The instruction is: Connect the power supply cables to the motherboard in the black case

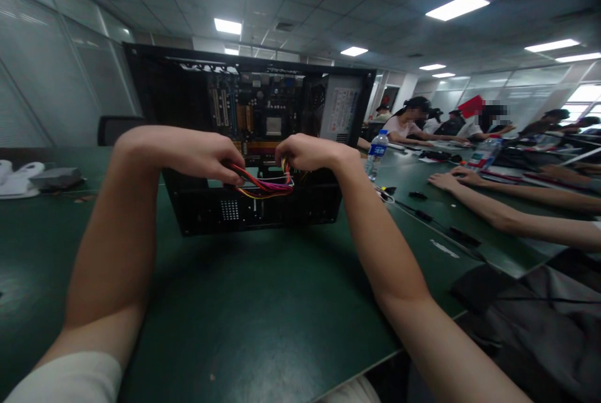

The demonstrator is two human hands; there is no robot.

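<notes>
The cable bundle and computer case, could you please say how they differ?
The cable bundle is multicoloured; the computer case is mostly black. The slender bundle curves; the larger case is boxy. The bundle sags in front, between left hand and right hand; the case is behind.

The wires (273,187) are red, yellow and purple — the computer case (286,210) black, the tabletop (244,303) dark green.

Dim, glowing ceiling panels (457,7), edges stretched
</notes>
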